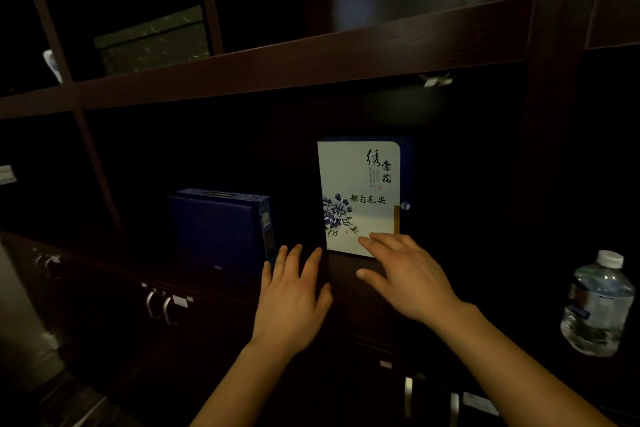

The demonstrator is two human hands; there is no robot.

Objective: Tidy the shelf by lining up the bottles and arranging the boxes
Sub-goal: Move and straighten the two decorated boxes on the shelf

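Dim dark-wood shelf (346,274); both hands' fingers spread, empty, near white box (360,198).

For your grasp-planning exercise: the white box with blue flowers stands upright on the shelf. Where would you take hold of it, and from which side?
Probably by its two vertical side edges, coming from the front. The white box stands upright facing outward, tall and apparently thin. The left hand and right hand, both open, are near its lower corners; the shelf blocks any hold from below.
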